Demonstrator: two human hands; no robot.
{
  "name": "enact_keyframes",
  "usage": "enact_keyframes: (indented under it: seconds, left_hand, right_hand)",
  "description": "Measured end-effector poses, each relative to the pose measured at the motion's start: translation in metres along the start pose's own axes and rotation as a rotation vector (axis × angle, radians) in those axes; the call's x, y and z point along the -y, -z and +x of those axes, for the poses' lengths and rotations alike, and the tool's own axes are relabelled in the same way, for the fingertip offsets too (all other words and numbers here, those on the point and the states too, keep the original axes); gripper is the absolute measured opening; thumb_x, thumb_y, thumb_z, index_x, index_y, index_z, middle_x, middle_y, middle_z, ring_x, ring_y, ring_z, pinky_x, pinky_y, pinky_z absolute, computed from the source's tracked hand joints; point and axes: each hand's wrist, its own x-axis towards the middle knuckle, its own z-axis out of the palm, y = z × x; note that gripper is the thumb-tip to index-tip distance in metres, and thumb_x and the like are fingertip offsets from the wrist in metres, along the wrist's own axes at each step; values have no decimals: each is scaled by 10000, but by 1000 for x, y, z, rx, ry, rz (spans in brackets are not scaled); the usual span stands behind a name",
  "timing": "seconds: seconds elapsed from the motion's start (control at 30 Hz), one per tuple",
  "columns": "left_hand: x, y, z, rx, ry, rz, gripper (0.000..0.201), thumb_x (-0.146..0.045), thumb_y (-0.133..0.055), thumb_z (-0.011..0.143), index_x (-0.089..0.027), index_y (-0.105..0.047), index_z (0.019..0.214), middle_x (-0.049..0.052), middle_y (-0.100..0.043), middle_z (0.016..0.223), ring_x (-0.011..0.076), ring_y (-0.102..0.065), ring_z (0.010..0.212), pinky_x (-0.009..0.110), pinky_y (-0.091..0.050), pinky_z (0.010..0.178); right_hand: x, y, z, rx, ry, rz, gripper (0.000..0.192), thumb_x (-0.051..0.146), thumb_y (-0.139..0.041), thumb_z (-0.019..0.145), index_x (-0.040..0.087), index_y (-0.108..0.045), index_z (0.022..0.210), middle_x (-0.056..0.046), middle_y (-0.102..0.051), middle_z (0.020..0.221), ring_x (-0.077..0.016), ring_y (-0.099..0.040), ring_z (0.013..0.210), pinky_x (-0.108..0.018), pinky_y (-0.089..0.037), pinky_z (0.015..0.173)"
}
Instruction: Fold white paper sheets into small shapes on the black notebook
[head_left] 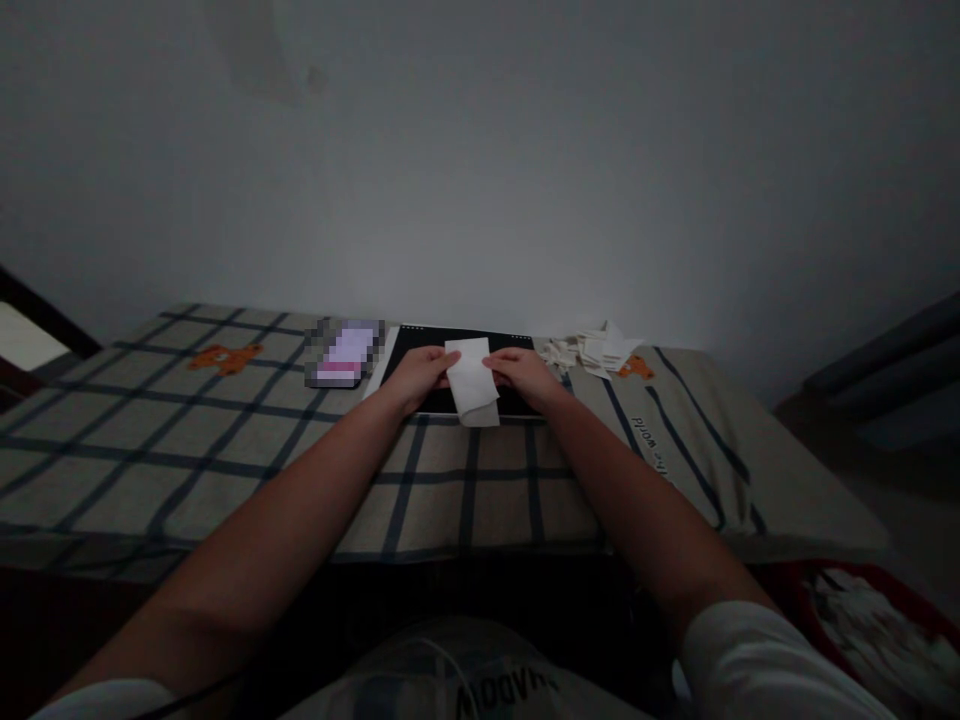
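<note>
Both hands at far edge of bed, mid-way along it, working one white paper sheet (472, 382). Left hand (421, 375) pinching sheet's left edge w/ fingertips; right hand (523, 372) pinching right edge, same way. Sheet flat or nearly so, lower end hanging just past near edge of black board (457, 365) beneath it. Looks folded, can't tell for sure in dim light. Black board lying on checked cover (225, 430), pushed up close to wall (480, 150). Just left of board, touching or nearly: blurred-out pinkish flat thing (345, 353), can't tell what. Right of board, near far right corner: loose pile of white folded papers (596, 350), apart from right hand. Small orange bear prints on cover, one far left (223, 357), one by paper pile (636, 368). Bottom right, off the bed: red basket (885, 610) w/ more white paper inside. Forearms bare, stretched fwd across cover.
</note>
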Motion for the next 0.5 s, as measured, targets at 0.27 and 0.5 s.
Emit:
enact_keyframes:
  seconds: [0.27,0.5]
  left_hand:
    - [-8,-3,-5,-60,-59,24,351,-404,-775,579,-124,-613,719,32,-640,727,116,-578,659,257,-481,657]
    - [-7,-2,-5,-93,-67,63,323,-390,-773,576,-131,-610,679,23,-627,697,111,-568,649,252,-468,656]
  right_hand:
    - [3,-2,-1,0,-11,-18,208,310,-727,630,143,-655,731,-6,-623,663,-87,-529,589,-241,-444,592]
    - [4,-4,-2,-1,-57,-12,197,304,-720,633,140,-668,727,-11,-629,628,-87,-527,558,-240,-436,564]
